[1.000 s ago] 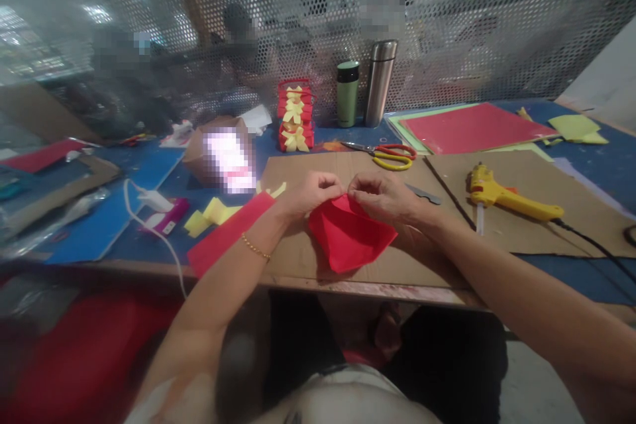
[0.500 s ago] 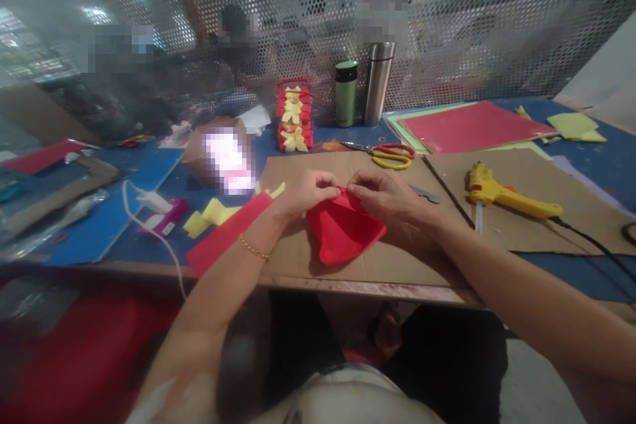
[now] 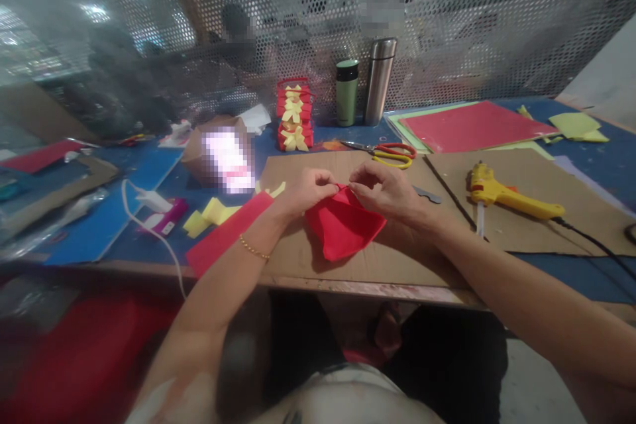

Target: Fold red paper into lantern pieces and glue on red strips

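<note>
Between both hands is a folded red felt-like piece (image 3: 350, 228), its wide end hanging just over the cardboard (image 3: 293, 252). My left hand (image 3: 314, 192) pinches its narrow top edge, thumb and fingers closed. My right hand (image 3: 385, 189) has thumb and forefinger curled at the same edge, close to the left fingertips; the exact grip there is small and partly hidden. Behind the right hand a grey metal blade (image 3: 427, 195) lies on the cardboard. Scissors with red and yellow handles (image 3: 395, 156) rest just beyond the hands.
A yellow glue gun (image 3: 511, 199) with a black cord lies at the right. At the back stand a green cup (image 3: 346, 93), a steel flask (image 3: 381, 83) and red pieces with yellow bows (image 3: 294, 116). Red sheets (image 3: 477, 126), a lit phone (image 3: 228, 159) and a white cable (image 3: 159, 232) lie around.
The right fingers have lifted and loosened slightly at the top edge. The red piece's lower end has shifted a little to the right and up. The left hand has barely moved.
</note>
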Demonstrator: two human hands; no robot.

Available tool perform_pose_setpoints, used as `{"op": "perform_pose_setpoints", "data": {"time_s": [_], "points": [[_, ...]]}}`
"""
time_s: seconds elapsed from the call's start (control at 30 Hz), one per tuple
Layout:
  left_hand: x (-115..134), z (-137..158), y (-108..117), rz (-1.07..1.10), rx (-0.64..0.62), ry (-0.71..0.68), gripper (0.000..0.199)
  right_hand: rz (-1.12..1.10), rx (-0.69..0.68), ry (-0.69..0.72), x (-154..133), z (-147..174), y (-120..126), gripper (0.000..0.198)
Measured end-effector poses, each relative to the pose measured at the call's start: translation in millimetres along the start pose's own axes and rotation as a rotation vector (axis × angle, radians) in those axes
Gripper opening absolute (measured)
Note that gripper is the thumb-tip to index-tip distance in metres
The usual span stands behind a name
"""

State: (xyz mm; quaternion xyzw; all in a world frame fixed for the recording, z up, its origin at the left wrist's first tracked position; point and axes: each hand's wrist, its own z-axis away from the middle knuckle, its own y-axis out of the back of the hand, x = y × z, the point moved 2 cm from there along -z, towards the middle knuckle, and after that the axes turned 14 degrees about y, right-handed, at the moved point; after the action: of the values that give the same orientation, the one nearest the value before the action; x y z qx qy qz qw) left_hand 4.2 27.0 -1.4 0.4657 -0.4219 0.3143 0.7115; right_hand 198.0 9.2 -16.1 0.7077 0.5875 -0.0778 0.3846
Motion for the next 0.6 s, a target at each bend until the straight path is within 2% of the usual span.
{"op": "perform_pose_setpoints", "data": {"time_s": [0.1,0.23,0.6], "points": [[-0.7,0.8,-1.1,-0.011,-0.006,0.018,0.01,0.081,-0.04,0.226,-2.6,1.4,-0.7,0.007],[-1.2,1.0,-2.5,-0.043,-0.03,0.001,0.012,0.177,-0.079,0.381,-5.4,3.1,-1.3,0.009],[0.9,1.6,-2.5,-0.014,-0.05,-0.025,0.015,0.162,-0.068,0.405,-4.4,6.4,-3.6,0.016]]}}
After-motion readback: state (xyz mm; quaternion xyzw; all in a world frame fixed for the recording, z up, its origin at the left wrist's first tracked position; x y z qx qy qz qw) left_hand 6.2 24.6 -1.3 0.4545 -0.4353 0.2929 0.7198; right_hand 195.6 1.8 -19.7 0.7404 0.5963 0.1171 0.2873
